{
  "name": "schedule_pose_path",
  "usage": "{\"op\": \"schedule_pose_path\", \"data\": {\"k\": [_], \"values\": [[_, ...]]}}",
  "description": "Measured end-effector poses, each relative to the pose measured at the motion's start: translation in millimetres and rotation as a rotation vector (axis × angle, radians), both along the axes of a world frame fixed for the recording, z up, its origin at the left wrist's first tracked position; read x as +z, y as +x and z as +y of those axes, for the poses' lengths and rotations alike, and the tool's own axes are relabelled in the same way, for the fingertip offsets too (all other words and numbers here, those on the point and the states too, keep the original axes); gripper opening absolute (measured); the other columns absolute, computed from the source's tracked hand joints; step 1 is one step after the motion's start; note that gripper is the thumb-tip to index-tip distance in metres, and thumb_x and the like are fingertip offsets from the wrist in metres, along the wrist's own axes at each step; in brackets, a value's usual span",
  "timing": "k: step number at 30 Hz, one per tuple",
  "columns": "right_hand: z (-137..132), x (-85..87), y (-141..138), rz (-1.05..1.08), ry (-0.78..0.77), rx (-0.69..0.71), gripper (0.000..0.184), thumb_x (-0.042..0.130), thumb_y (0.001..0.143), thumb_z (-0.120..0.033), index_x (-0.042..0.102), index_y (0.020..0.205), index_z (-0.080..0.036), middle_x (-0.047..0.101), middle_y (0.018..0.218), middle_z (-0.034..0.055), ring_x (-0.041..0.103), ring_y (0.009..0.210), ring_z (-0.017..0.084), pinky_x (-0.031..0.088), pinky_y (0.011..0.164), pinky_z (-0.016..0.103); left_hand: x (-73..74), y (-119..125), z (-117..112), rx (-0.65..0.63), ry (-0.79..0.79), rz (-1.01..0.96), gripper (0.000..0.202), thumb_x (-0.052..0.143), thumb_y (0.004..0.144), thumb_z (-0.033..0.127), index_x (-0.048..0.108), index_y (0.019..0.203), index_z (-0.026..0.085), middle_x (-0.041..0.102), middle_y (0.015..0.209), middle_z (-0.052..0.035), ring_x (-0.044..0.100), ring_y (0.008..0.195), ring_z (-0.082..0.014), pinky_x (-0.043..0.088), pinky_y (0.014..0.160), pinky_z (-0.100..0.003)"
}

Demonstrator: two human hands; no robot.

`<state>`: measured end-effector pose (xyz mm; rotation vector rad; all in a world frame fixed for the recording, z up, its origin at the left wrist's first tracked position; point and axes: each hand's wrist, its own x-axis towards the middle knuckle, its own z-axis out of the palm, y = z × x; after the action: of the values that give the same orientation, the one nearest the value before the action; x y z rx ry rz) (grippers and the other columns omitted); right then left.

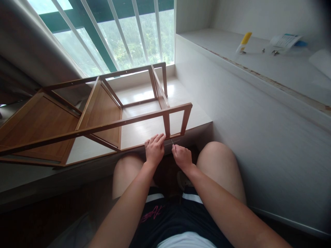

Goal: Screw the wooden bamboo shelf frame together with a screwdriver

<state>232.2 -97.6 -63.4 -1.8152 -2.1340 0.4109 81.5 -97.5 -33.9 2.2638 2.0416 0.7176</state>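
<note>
A brown wooden shelf frame [142,119] lies on its side on the pale ledge in front of me. My left hand [155,148] is closed over its near rail, beside the joint of a crosspiece. Just right of it, my right hand [181,156] pinches a thin metal tool [172,141], perhaps a hex key. The tool's upper tip meets the underside of the near rail close to that joint. Most of the tool is hidden in my fingers, so its full shape does not show.
On the white cabinet top [217,43] at right are a yellow-capped tube [244,41], several small metal fasteners [275,52] and a clear plastic packet [287,41]. A barred window [129,34] is behind the frame, with a curtain [38,41] at left. My knees are below the ledge [181,86].
</note>
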Motion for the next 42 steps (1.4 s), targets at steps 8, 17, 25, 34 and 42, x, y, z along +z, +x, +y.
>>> {"op": "schedule_pose_path", "data": {"k": [8,17,25,34,42], "values": [[-1,-8.6,-10,0.834,-0.195,-0.013,0.047,0.033,0.097,-0.041,0.045,0.057,-0.02,0.054,0.051,0.0021,0.048,0.048,0.013,0.03,0.054,0.026,0.7,0,0,-0.008,-0.001,0.019,0.037,0.045,0.091,0.02,0.059,0.123,0.032,0.058,0.134,0.0011,0.047,0.128,-0.0219,0.03,0.101,-0.043],[-6,-6.0,-13,2.027,-1.032,0.087,0.036,0.041,0.094,-0.042,0.032,0.066,-0.021,0.053,0.062,-0.0026,0.035,0.046,0.01,0.023,0.042,0.021,1.0,1,0,0.002,0.008,0.028,0.037,0.047,0.088,0.018,0.059,0.121,0.032,0.059,0.133,0.0008,0.048,0.127,-0.0226,0.03,0.1,-0.044],[-5,-2.2,-11,1.991,-1.047,0.043,0.037,0.043,0.093,-0.042,0.031,0.065,-0.022,0.051,0.059,-0.0022,0.032,0.046,0.011,0.023,0.041,0.021,1.0,0,0,0.005,-0.012,0.04,0.042,0.046,0.088,0.014,0.058,0.124,0.032,0.058,0.134,0.0002,0.048,0.127,-0.0221,0.03,0.101,-0.043],[-8,5.1,-11,1.722,-0.935,-0.017,0.038,0.035,0.093,-0.05,0.027,0.067,-0.023,0.046,0.062,-0.0029,0.028,0.047,0.011,0.023,0.043,0.022,0.5,-1,0,0.002,-0.016,0.014,0.041,0.041,0.091,0.016,0.059,0.124,0.033,0.058,0.135,0.0012,0.047,0.127,-0.0215,0.031,0.101,-0.043],[-21,-4.6,-17,1.664,-0.9,0.035,0.038,0.036,0.091,-0.051,0.03,0.066,-0.024,0.049,0.059,-0.0024,0.031,0.044,0.011,0.023,0.041,0.022,1.7,-1,0,0.004,-0.022,0.001,0.044,0.04,0.09,0.013,0.059,0.123,0.033,0.059,0.134,0.0021,0.048,0.127,-0.0208,0.031,0.101,-0.042]]}}
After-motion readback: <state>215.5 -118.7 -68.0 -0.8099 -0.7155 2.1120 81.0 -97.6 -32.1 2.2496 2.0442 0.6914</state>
